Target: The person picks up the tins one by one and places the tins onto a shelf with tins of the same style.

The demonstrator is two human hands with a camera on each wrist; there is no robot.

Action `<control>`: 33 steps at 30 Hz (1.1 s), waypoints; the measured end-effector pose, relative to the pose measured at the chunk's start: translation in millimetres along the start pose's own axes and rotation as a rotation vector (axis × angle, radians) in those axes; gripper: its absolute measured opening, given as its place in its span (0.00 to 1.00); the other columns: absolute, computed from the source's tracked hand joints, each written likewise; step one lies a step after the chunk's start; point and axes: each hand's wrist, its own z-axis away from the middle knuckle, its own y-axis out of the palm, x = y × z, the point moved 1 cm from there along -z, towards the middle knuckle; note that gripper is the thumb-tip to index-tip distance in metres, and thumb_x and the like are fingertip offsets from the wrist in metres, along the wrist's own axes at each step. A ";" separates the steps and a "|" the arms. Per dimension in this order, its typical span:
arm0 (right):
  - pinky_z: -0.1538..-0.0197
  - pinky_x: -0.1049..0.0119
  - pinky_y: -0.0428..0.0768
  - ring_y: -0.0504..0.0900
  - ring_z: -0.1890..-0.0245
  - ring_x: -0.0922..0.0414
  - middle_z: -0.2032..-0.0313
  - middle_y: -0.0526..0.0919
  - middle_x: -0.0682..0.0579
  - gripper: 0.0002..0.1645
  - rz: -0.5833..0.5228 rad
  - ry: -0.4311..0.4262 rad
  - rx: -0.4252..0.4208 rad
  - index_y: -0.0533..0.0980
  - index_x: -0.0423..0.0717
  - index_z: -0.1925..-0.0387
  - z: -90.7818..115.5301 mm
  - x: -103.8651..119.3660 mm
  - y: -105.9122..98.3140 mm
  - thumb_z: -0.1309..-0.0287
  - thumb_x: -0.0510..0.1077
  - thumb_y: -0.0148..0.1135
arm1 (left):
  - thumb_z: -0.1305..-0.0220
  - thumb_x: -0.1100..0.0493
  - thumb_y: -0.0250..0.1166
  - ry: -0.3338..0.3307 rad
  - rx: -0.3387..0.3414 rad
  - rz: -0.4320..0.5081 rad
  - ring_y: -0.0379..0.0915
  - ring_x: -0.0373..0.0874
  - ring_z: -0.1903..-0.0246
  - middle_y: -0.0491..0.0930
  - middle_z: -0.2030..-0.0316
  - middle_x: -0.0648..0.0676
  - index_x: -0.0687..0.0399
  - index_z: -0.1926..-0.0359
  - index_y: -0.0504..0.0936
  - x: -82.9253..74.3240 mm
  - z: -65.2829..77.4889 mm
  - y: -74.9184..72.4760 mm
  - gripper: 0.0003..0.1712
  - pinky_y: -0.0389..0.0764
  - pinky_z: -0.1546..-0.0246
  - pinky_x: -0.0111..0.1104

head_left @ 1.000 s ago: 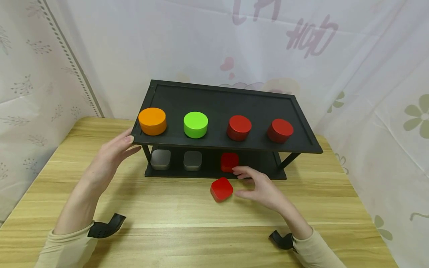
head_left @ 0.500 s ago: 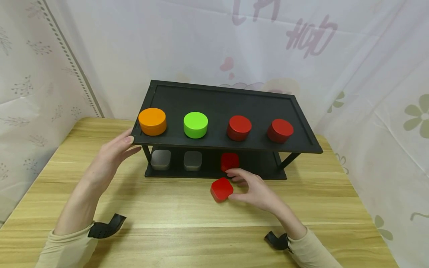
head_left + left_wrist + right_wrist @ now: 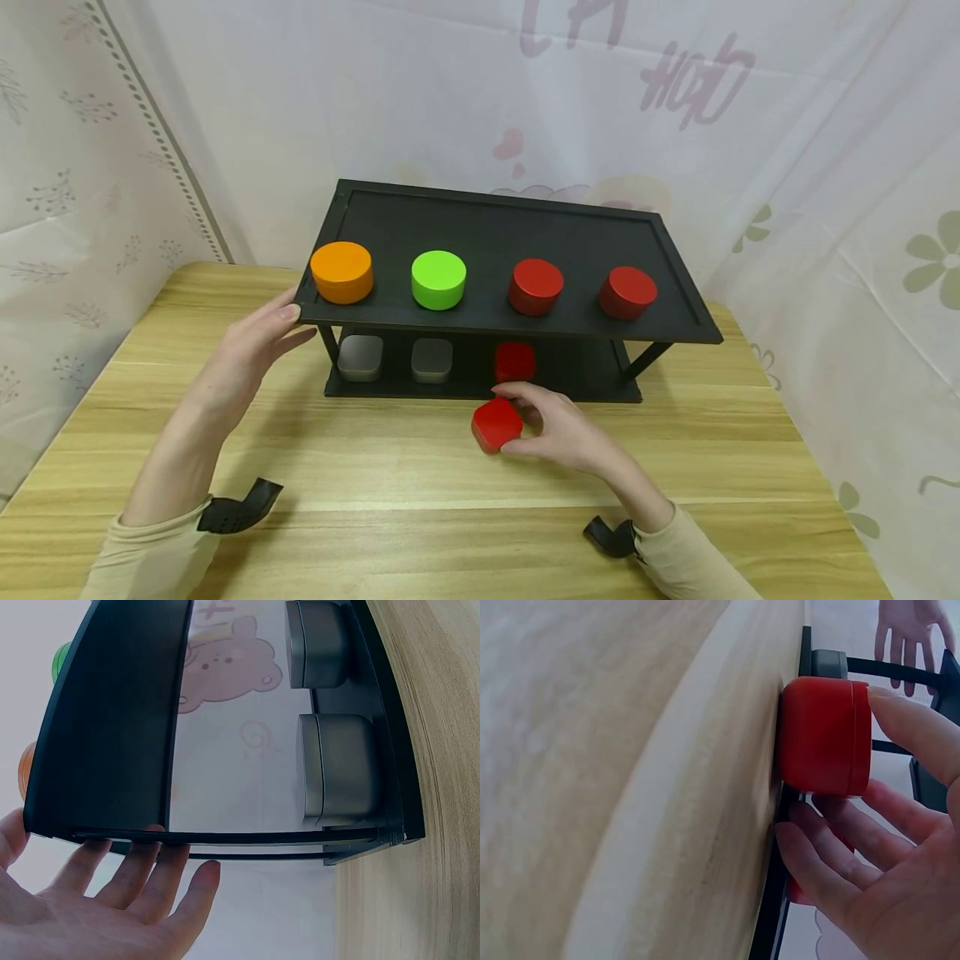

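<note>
A black two-tier shelf (image 3: 495, 225) stands on the wooden table. My left hand (image 3: 251, 337) holds its upper left corner, thumb at the front and fingers along the side bar, as the left wrist view shows. In front of the lower tier lies a square red tin (image 3: 497, 425). Around it my right hand (image 3: 558, 429) is spread, thumb at its near side and index finger at its far side. In the right wrist view, the red tin (image 3: 821, 735) sits between thumb and fingers, thumb tip right at the lid edge. Another red tin (image 3: 514, 362) stands on the lower tier behind it.
Two grey tins (image 3: 360, 358) stand on the left of the lower tier. Along the upper tier's front edge are an orange round tin (image 3: 342, 272), a green round tin (image 3: 438, 280) and two red round tins (image 3: 536, 287). A patterned white cloth (image 3: 465, 100) hangs behind.
My right hand has moved left, from beside the front red tin to around it, with thumb and index finger now on either side. The left hand and the shelf have stayed in place.
</note>
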 end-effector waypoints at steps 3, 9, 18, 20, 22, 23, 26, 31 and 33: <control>0.45 0.64 0.78 0.76 0.53 0.66 0.48 0.76 0.66 0.41 -0.002 0.005 0.008 0.68 0.57 0.38 -1.1 0.4 1.5 0.56 0.48 0.74 | 0.26 0.56 0.44 -0.008 -0.014 0.011 0.58 0.31 0.34 0.62 0.31 0.43 0.52 0.31 0.62 -0.1 -0.1 0.3 0.25 0.68 0.43 0.23; 0.48 0.64 0.78 0.76 0.54 0.66 0.50 0.76 0.67 0.41 0.013 0.010 0.007 0.68 0.59 0.39 -2.4 0.8 3.3 0.57 0.47 0.75 | 0.27 0.55 0.45 -0.027 -0.025 0.006 0.55 0.32 0.33 0.59 0.30 0.44 0.51 0.31 0.62 0.0 -0.1 0.1 0.25 0.69 0.43 0.23; 0.51 0.66 0.78 0.76 0.56 0.65 0.51 0.76 0.67 0.40 0.040 0.008 0.002 0.69 0.59 0.40 -3.7 -0.3 4.6 0.57 0.46 0.74 | 0.27 0.55 0.44 -0.031 -0.024 0.001 0.57 0.32 0.34 0.60 0.30 0.44 0.50 0.31 0.62 -0.1 0.0 0.1 0.26 0.68 0.43 0.23; 0.51 0.66 0.78 0.76 0.56 0.65 0.51 0.76 0.67 0.39 0.039 0.006 0.005 0.69 0.59 0.40 -4.2 -0.6 4.7 0.57 0.45 0.74 | 0.27 0.55 0.44 -0.028 -0.022 0.002 0.58 0.31 0.35 0.60 0.30 0.44 0.50 0.30 0.62 0.1 0.1 -0.1 0.26 0.68 0.43 0.23; 0.51 0.65 0.78 0.76 0.56 0.65 0.51 0.76 0.67 0.39 0.036 0.009 0.010 0.69 0.58 0.40 -4.5 -0.8 4.9 0.56 0.45 0.74 | 0.27 0.55 0.44 -0.023 -0.020 0.005 0.60 0.32 0.36 0.61 0.30 0.44 0.51 0.31 0.62 0.3 0.2 -0.3 0.26 0.68 0.43 0.23; 0.51 0.65 0.78 0.77 0.56 0.65 0.51 0.76 0.66 0.39 0.033 0.010 0.012 0.69 0.58 0.40 -4.6 -0.8 4.9 0.56 0.45 0.74 | 0.27 0.55 0.44 -0.021 -0.019 0.006 0.60 0.31 0.36 0.61 0.31 0.43 0.51 0.31 0.62 0.4 0.1 -0.4 0.26 0.68 0.43 0.23; 0.51 0.65 0.78 0.77 0.56 0.65 0.51 0.76 0.66 0.39 0.031 0.014 0.016 0.70 0.58 0.40 -4.7 -0.7 4.9 0.56 0.45 0.74 | 0.26 0.55 0.44 -0.019 -0.018 0.009 0.61 0.31 0.36 0.62 0.31 0.43 0.51 0.31 0.62 0.6 0.2 -0.4 0.25 0.68 0.43 0.23; 0.51 0.65 0.79 0.77 0.56 0.64 0.51 0.76 0.65 0.39 0.036 0.016 0.015 0.70 0.58 0.41 -4.4 -0.7 4.5 0.57 0.45 0.75 | 0.26 0.54 0.44 -0.026 -0.020 0.001 0.60 0.31 0.36 0.62 0.31 0.43 0.50 0.30 0.61 0.8 0.4 -0.3 0.26 0.68 0.43 0.23; 0.51 0.66 0.79 0.76 0.56 0.64 0.51 0.76 0.65 0.39 0.039 0.017 0.014 0.70 0.58 0.41 -4.3 -0.7 4.3 0.57 0.45 0.75 | 0.26 0.54 0.44 -0.028 -0.021 -0.001 0.60 0.31 0.36 0.62 0.31 0.42 0.50 0.30 0.61 0.9 0.5 -0.4 0.26 0.68 0.43 0.23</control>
